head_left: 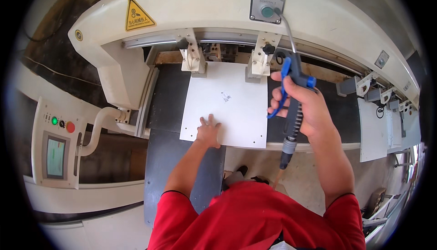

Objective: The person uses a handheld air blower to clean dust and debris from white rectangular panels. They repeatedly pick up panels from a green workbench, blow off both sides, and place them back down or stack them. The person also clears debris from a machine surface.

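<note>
The left hand (208,134) lies at seven o'clock on a flat white rectangular panel (241,113), fingers spread apart. The panel rests on the black worktop (166,95), with grey metal blocks (199,71) at its eleven and one o'clock. At three o'clock, the right hand (310,104) has its fingers clamped around a black-and-blue air gun (296,70), whose thin nozzle points toward eleven, overlapping a round green button (267,11).

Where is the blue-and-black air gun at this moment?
In the head view, the air gun is right of centre in the person's right hand, right of the white rectangular panel, its metal nozzle reaching up toward the round green button.
</note>
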